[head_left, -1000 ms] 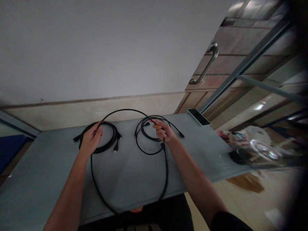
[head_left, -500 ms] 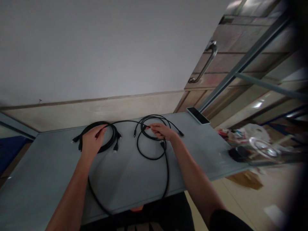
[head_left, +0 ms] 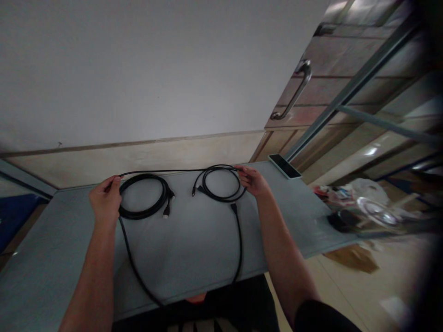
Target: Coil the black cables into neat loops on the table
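Observation:
A thin black cable (head_left: 173, 171) is stretched nearly straight between my two hands along the back of the table. My left hand (head_left: 106, 198) pinches it at the left, beside a coiled black cable (head_left: 145, 215) with plugs showing at its right. At the other end my right hand (head_left: 254, 180) has its fingers closed on the thin cable, at the right edge of a smaller loose black coil (head_left: 221, 200). Below that coil lies a dark connector (head_left: 234, 208), whose thicker cord (head_left: 240, 249) runs toward my body. Another thick cord (head_left: 133, 265) curves down from near my left wrist.
The grey table (head_left: 187, 249) stands against a white wall (head_left: 155, 83). A phone (head_left: 285, 166) lies at its back right corner. To the right are a metal bed frame (head_left: 349, 97), a door handle (head_left: 297, 92) and cluttered items (head_left: 370, 203).
My left hand has moved left and my right hand right and slightly back. The cable span between them is longer and straighter, and the right coil's lower loop has drawn up.

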### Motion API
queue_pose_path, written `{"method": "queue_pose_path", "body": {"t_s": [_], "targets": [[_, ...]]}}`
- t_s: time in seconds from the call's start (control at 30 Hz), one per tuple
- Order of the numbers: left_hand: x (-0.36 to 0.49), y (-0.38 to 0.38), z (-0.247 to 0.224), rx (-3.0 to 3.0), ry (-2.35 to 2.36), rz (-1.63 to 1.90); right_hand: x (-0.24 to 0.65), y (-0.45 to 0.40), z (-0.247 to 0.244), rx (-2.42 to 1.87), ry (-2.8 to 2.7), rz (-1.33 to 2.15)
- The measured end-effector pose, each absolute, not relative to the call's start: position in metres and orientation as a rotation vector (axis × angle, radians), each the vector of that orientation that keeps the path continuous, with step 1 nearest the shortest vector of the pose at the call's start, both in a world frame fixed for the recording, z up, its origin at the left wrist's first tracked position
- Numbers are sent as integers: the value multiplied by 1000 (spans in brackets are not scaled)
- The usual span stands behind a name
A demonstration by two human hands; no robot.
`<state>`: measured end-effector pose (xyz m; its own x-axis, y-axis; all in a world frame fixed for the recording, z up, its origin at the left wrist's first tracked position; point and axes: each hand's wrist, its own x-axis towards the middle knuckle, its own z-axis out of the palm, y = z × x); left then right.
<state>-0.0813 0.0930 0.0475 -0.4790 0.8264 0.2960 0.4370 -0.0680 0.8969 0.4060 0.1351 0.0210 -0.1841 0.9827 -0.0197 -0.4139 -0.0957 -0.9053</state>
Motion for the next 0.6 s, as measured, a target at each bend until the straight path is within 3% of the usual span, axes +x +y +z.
{"method": "queue_pose_path", "body": {"t_s": [0.13, 0.37, 0.6], "targets": [[-75, 93, 52, 1054, 1793, 1786, 413, 137, 24, -791, -908, 1437], [-63, 89, 57, 1244, 1525, 1480, 411, 143, 18, -928, -870, 1513], [-70, 89, 57, 1315, 1608, 1332, 404, 140, 14, -1033, -1038, 1798]]}}
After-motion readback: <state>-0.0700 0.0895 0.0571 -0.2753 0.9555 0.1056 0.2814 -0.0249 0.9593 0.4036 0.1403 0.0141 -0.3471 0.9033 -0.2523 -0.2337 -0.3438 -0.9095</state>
